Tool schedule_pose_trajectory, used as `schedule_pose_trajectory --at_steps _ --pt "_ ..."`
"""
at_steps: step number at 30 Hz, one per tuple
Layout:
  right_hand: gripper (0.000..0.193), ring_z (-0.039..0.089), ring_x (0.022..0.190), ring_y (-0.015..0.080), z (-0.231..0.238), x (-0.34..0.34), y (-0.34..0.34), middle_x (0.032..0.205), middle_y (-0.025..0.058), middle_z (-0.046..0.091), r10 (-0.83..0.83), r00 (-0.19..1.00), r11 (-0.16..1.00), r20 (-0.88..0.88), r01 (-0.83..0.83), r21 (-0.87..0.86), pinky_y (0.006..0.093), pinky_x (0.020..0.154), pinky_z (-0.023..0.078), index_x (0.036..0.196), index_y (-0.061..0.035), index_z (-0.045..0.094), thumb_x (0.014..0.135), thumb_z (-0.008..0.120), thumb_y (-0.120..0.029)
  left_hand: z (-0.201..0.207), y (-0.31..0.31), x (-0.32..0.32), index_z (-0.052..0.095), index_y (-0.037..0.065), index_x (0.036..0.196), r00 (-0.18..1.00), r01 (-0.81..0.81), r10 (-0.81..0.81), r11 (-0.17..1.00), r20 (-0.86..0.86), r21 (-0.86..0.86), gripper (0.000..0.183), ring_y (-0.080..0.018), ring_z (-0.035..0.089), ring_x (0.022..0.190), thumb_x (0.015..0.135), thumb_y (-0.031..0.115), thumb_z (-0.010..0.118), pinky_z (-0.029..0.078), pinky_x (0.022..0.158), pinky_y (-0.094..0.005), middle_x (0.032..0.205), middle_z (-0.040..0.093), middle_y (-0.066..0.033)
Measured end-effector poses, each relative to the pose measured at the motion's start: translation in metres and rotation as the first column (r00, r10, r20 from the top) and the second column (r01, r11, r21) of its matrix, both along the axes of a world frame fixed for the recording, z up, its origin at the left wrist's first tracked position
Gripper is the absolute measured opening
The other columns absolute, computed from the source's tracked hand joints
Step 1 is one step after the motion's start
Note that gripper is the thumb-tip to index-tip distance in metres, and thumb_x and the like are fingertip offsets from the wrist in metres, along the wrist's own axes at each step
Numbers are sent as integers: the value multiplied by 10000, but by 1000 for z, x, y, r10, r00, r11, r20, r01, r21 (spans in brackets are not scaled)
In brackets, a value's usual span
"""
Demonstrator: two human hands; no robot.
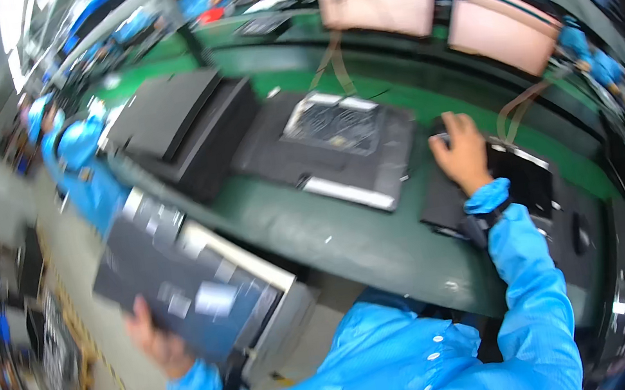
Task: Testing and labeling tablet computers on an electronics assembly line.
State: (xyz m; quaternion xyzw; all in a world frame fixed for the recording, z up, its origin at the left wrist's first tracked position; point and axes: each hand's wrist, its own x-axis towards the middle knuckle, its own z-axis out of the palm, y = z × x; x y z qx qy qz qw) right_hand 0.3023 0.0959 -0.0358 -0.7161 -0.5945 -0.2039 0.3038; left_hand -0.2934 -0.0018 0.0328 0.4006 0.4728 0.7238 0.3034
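On the right side of the bench, my right hand [465, 155] reaches forward with fingers apart, over the left edge of a dark flat mat [443, 194]. A small dark thing shows by its fingertips, too blurred to name. Just beyond that wrist lies a black flat device [523, 175] with a pale strip along its edge. My left hand [157, 342], smeared by motion, is at the lower left edge of a dark blue flat panel [181, 279] bearing pale labels. Whether the fingers grip this panel cannot be made out. The panel lies tilted over a white-edged box or tray [245, 255].
A fan-like part [339, 124] lies on a dark foam mat [259, 151] mid-bench. Stacked black foam blocks [164, 116] stand at the bench's left. Pale screens [378, 1] hang behind. A person in blue [83, 162] is at far left, near the aisle.
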Motion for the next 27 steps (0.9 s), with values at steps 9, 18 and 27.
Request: schedule_pose_trajectory --at_steps 9,18,27 --pt "509 615 1155 479 -5 -9 -6 1367 312 533 28 976 998 -216 -37 -40 499 997 523 1367 -39 589 915 672 -259 -165 -129 -253 531 -31 1442 979 -30 176 636 107 -771 673 -327 536 1281 990 438 698 469 1101 -465 1432 556 -176" --pt "498 614 1156 480 3 -13 -3 1376 311 523 4 963 997 -270 -23 -68 492 992 528 1367 -38 587 923 659 -252 -228 -133 -290 633 -48 1336 986 -37 151 594 67 -804 645 -292 624 1127 955 463 738 518 1004 -417 1296 666 -166" --pt "479 615 1164 469 3 -16 -9 1387 303 516 12 959 997 -282 -33 -72 488 981 540 1358 -42 594 930 653 -249 -224 -121 -272 661 -57 1288 958 -285 132 517 -254 -807 633 -288 640 1079 944 467 750 528 974 -415 1242 690 -169"
